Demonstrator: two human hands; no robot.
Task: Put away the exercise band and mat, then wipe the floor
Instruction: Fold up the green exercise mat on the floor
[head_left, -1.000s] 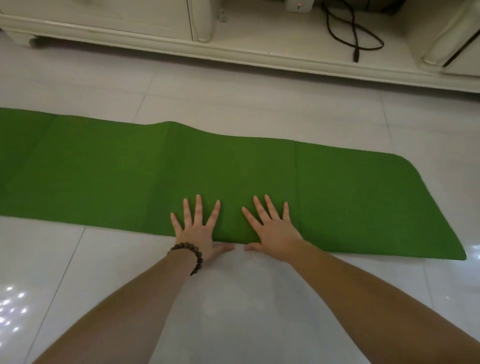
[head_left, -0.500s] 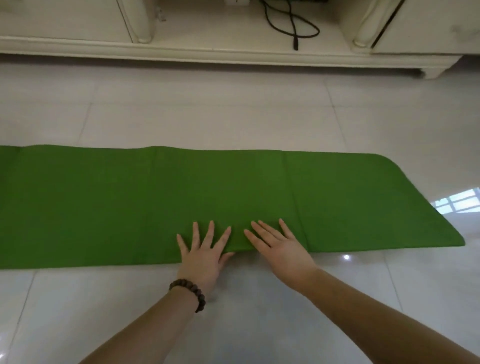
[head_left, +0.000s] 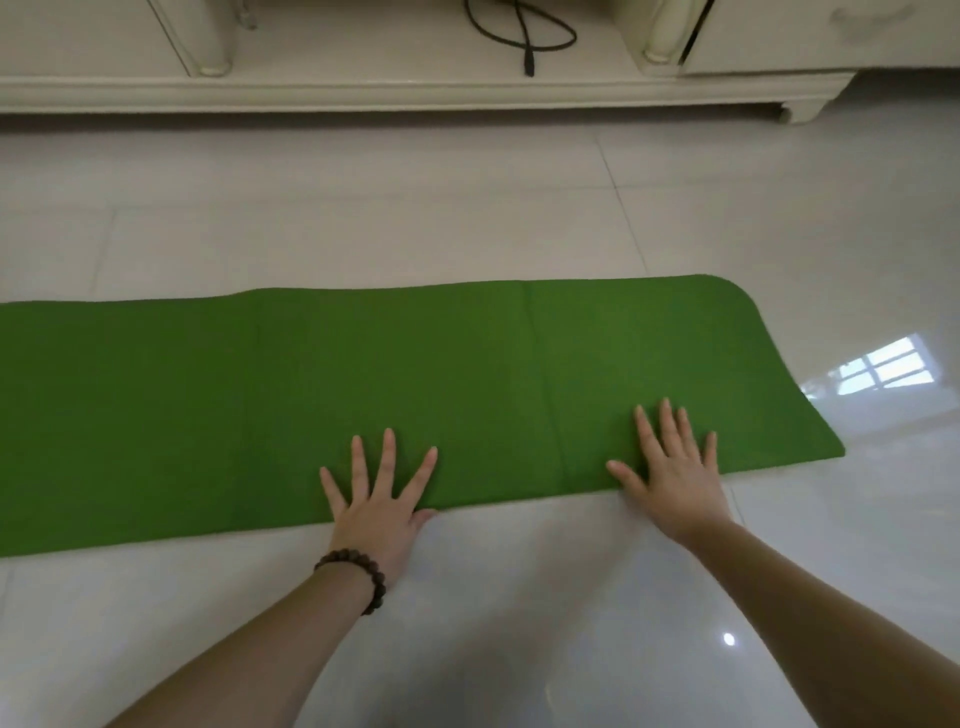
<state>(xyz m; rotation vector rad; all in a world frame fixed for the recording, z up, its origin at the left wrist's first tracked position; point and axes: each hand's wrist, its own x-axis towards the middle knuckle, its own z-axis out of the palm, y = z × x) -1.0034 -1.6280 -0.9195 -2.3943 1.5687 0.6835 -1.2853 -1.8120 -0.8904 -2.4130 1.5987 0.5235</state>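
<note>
The green mat (head_left: 415, 384) is stretched flat on the tiled floor (head_left: 363, 218), its long axis running from the left edge of the frame to a rounded end at centre right. Both hands are laid flat, fingers straight and spread, on its near edge: the left hand (head_left: 376, 512) at lower centre, the right hand (head_left: 672, 470) nearer the rounded end, so a fold or roll is judged likeliest to be started from there.

Cream cabinet (head_left: 415, 93), black cable (head_left: 524, 39)
</note>
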